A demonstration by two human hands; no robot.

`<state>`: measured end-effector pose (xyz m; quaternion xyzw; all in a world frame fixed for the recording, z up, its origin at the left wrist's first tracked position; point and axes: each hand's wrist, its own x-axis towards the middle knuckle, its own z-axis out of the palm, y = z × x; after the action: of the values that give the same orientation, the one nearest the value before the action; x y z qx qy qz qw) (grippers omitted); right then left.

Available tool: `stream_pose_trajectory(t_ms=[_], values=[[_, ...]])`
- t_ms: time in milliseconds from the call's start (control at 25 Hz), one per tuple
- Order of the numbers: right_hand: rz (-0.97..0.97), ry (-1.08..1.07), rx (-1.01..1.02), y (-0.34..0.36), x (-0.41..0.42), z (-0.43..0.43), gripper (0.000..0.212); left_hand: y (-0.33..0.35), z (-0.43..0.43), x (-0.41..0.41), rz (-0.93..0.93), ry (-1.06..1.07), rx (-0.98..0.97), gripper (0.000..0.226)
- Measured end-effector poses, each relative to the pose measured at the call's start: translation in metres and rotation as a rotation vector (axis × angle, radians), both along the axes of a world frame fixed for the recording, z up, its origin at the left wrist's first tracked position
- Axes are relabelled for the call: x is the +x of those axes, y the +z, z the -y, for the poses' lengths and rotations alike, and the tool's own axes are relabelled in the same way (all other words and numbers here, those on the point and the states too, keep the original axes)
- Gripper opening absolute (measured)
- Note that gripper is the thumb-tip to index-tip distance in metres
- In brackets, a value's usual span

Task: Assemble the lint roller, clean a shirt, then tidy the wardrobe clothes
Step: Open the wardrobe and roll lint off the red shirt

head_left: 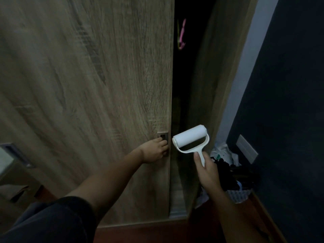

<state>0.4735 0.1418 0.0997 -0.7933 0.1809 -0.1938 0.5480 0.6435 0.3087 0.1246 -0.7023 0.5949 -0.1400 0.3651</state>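
Note:
A white lint roller [191, 138] with its roll fitted is held upright by its handle in my right hand [207, 170], in front of the wardrobe gap. My left hand [155, 150] has its fingers hooked into the recessed metal handle [163, 135] of the wood-grain sliding wardrobe door [98, 95]. The door stands a narrow way open. The gap [185, 88] is dark; only a pink hanger [182, 35] shows high inside. No shirt is visible.
A basket [236, 194] piled with dark clothes and a white plastic bag [223, 152] sits on the floor at the right, against a dark blue wall [289, 102] with a grey switch plate [246, 149]. A second door handle [14, 154] shows at far left.

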Motion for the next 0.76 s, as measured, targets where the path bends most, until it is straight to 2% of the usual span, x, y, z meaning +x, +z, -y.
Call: stream_pose_trajectory(t_ms=[200,440,760], values=[[0.035,0.030,-0.008,0.004,0.024,-0.058,0.033,0.015,-0.079,0.011,0.037,-0.057,0.034,0.008],[0.053,0.100,-0.022,0.012,0.053,-0.116,0.035,0.007,-0.167,0.025,0.034,0.105,0.022,0.029],[0.053,0.212,-0.068,0.017,0.086,-0.172,0.032,0.018,-0.257,0.032,-0.064,0.418,0.110,0.035]])
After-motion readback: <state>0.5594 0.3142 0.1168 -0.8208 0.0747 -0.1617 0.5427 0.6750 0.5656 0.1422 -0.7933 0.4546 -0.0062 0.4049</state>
